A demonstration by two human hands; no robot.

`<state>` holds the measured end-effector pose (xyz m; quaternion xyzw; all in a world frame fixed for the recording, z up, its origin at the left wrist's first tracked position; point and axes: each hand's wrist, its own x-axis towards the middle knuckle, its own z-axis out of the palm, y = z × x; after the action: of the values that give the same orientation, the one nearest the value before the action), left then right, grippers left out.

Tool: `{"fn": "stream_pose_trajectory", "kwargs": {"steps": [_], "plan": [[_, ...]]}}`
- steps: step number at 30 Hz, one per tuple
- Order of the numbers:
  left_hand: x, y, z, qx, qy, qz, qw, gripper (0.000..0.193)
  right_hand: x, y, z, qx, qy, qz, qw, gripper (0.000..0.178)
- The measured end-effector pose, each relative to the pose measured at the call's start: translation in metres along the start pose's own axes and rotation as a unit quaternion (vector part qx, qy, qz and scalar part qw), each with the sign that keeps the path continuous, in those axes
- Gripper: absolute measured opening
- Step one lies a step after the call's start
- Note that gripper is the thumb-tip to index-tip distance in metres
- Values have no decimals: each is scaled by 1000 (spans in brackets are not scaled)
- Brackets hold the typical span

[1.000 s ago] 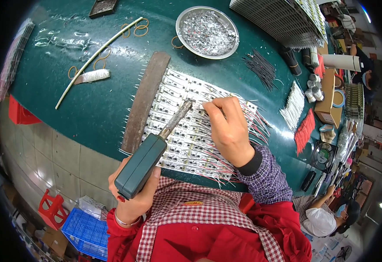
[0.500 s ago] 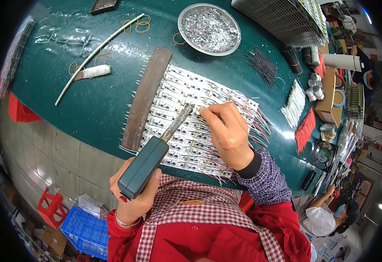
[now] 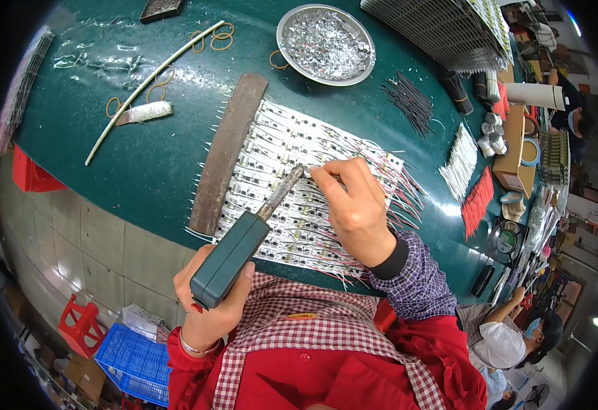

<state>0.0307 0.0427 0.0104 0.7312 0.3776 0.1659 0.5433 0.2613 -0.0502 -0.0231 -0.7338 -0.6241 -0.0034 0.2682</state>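
My left hand (image 3: 222, 318) is closed round the dark green body of a soldering iron (image 3: 230, 258). Its metal shaft points up and right, and the tip rests at the middle of a white circuit board panel (image 3: 286, 123). Rows of small dark parts and thin wires cover that panel. Right beside the tip, the thumb and forefinger of my right hand (image 3: 359, 213) pinch together over the board. What they hold is too small to make out. A long brown bar (image 3: 228, 154) lies along the panel's left edge, with wire ends sticking out beyond it.
Behind the panel stands a round metal bowl (image 3: 326, 44) of silvery scraps. To the right lie bundles of black wires (image 3: 409, 102), white wires (image 3: 459, 162) and red wires (image 3: 478, 203). A pale rod (image 3: 154, 78) and rubber bands are at the left. A co-worker (image 3: 507, 342) sits at lower right.
The soldering iron has shifted slightly right and its tip sits closer to my right fingertips. My right hand stays pinched in nearly the same place.
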Motion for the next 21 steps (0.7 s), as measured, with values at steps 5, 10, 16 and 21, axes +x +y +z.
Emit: {"fn": "stream_pose_trajectory", "kwargs": {"steps": [5, 10, 16, 21], "plan": [[-3, 1, 0, -32, 24, -7, 999, 20, 1, -2, 0, -10, 4, -1, 1000, 36], [-7, -2, -3, -22, 19, -10, 1000, 24, 1, -1, 0, -23, 5, -5, 1000, 35], [-11, -6, -3, -21, 23, -6, 999, 25, 0, -1, 1, -6, 6, 3, 1000, 34], [-16, -7, -5, -28, 38, -15, 999, 24, -5, -9, -6, 8, 20, -13, 1000, 36]]}}
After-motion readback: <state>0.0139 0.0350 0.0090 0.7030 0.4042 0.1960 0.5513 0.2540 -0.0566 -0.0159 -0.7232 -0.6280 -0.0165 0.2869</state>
